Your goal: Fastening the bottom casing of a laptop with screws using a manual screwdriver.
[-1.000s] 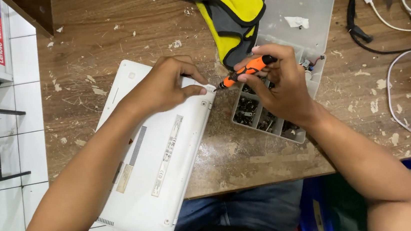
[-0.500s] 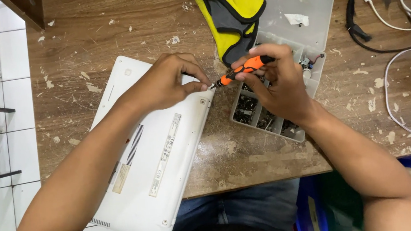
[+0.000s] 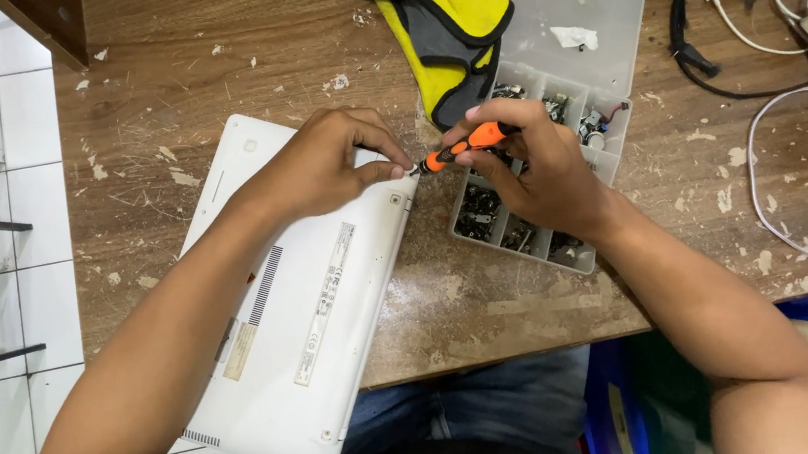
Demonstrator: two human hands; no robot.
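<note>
Laptop [image 3: 304, 316], white and turned underside up, lies nearest me, its near end hanging over the edge of the scarred wooden table [image 3: 162, 73]. My left hand [image 3: 324, 166] rests on its far corner, fingers pinched narrow at the screwdriver tip. My right hand [image 3: 537, 170] is closed around the orange screwdriver [image 3: 460, 146], whose tip points at that corner. Under this hand sits a clear parts box [image 3: 592, 21], lid open, compartments partly hidden by my fingers. Beyond lies a yellow and grey cloth [image 3: 443, 16], with cables [image 3: 763, 54] far right.
</note>
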